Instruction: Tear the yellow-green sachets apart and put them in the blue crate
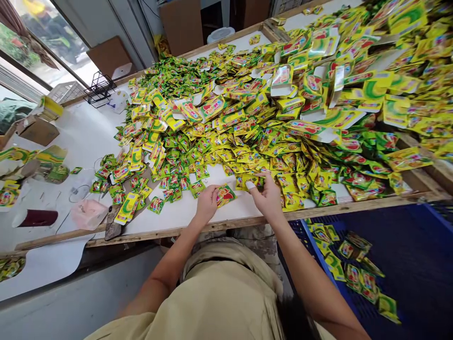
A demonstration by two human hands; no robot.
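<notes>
My left hand (207, 204) is closed on a small green packet (225, 195) with a red and yellow print, held just above the white tabletop near the front edge. To its right, my right hand (268, 197) has thumb and fingers around a small yellow sachet (242, 182) at the front of the pile. Something white covers the tip of the right thumb. Many yellow and green sachets (226, 155) spread out beyond both hands. On top of them lie yellow-green printed cartons (214, 106), several with white flaps standing open.
A wooden rail (155, 235) edges the table. Below right stands a blue crate (417, 264) with several sachets inside. At left are a phone (113, 223), a pink paper-like object (88, 214), a dark red cup (39, 218), a black wire rack (99, 89) and a cardboard box (38, 131).
</notes>
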